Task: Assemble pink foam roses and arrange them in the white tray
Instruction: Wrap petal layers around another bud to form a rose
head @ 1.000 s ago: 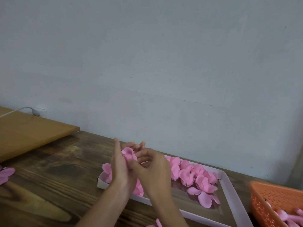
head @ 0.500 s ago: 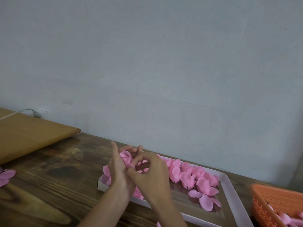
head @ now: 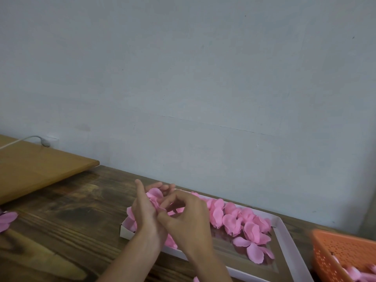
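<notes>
**Half-wrapped rose over the tray's left end: the wrap may spring open**

Far left of the white tray (head: 284,237), loose pink petals (head: 7,219) lie on the worktop (head: 71,220). Above the tray's left end I have the left hand (head: 144,212) cupping the foam rose (head: 154,197), fingers curled behind it and the forefinger straight up. The right hand (head: 187,222) meets it from the tray's middle side, thumb and forefinger pinching a petal edge.

I judge the rose's long axis to be nearly upright, with the bloom pointing up and slightly toward the wall. Its base is hidden in the palm.

My worry is that foam springs back. Easing the pinch could let the wrap unroll and drop petals onto the finished roses (head: 234,218) along the tray's far side. Right of the tray, an orange basket (head: 343,253) holds more petals.
</notes>
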{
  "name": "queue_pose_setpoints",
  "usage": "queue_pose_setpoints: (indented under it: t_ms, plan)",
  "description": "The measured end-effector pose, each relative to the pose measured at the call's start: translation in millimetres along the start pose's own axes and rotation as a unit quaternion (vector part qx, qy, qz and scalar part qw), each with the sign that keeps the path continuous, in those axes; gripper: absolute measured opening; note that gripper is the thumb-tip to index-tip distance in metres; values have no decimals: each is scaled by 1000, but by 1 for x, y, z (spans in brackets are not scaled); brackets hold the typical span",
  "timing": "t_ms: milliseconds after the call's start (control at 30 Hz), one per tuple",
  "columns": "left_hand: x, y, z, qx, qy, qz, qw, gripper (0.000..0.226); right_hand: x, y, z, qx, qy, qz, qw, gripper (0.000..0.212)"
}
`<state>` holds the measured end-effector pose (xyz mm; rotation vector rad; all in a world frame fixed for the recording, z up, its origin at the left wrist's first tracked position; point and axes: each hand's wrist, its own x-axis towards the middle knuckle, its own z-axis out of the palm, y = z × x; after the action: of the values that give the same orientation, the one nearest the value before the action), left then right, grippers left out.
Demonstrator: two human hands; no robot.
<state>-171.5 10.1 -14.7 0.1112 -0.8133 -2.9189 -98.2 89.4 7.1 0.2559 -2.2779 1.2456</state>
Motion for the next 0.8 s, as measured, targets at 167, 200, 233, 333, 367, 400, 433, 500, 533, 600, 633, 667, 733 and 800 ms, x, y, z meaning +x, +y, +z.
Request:
queue_pose_setpoints:
  t_ms: [167,200,233,333,367,400,433,500,533,600,633,667,733,800]
  plan:
    - [-4,1,3,8,-15,-8,1000,71,2,4,0,-5,15,-5,1000,9]
    - [-5,1,5,12,-20,-14,1000,70,2,4,0,0,26,-2,1000,9]
    - [-7,0,6,15,-28,-22,999,70,2,5,1,7,41,1,999,9]
    - [-14,-1,8,22,-50,-52,997,66,2,6,4,23,89,15,996,13]
    - [-15,-2,7,21,-53,-62,996,62,3,6,4,30,94,20,995,14]
    - [-16,-3,7,21,-56,-71,996,58,3,5,4,40,92,25,995,15]
    - [-16,-4,6,20,-58,-77,995,55,3,5,3,53,85,30,995,16]
    - [-14,-5,5,17,-58,-83,995,53,4,5,1,68,66,33,995,21]
    - [-12,-5,5,15,-58,-83,995,52,5,5,-1,69,55,32,996,23]
    - [-10,-2,5,20,-57,-77,995,50,6,6,-5,66,18,25,997,25]
    - [-8,-1,5,29,-58,-71,995,49,7,7,-6,55,-1,20,998,26]
    - [-7,0,5,37,-60,-68,995,48,8,8,-8,39,-16,12,999,26]
    - [-6,2,6,52,-63,-70,994,47,9,9,-13,6,-30,-7,1000,27]
    - [-4,2,6,80,-61,-68,993,48,11,9,-20,-23,-48,-33,998,32]
